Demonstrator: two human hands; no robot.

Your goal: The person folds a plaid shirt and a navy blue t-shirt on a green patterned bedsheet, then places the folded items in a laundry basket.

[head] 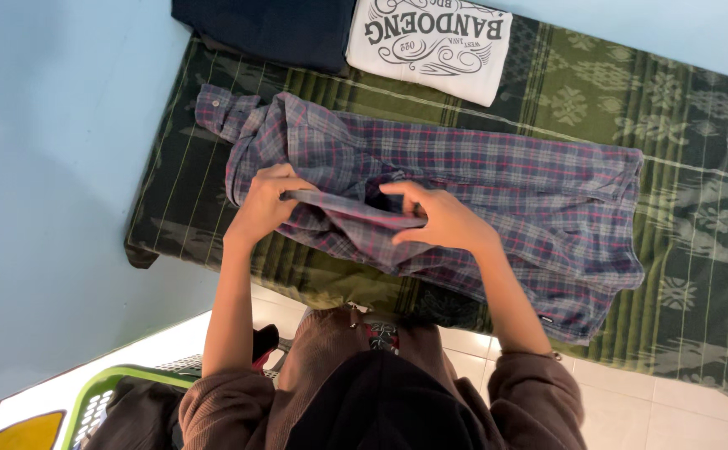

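At the middle of the view, a plaid shirt [481,179] in purple, blue and red lies spread out on a green patterned cloth [697,208]. The shirt runs from nine o'clock to three o'clock across the cloth, with one cuff poking out at ten o'clock. Its near edge is lifted up into a fold.

The left hand [266,200] pinches that fold at its nine o'clock end, fingers closed on the plaid cloth. The right hand [443,221] pinches the same fold at its three o'clock end, thumb below and fingers on top, closed on it too. The two hands are near each other, with the flat strip of shirt stretched between them.

Up at twelve o'clock, a folded white shirt [431,42] with dark print lies on the green cloth. Just beside it, at eleven o'clock, lies a folded dark blue garment [268,29]. The two touch along one side.

Down at six o'clock, the person's brown sleeves [539,400] show. At seven o'clock stands a green laundry basket [101,396] with dark clothes in it. White floor tiles [697,417] show at five o'clock, and a pale blue wall [47,167] fills nine o'clock.
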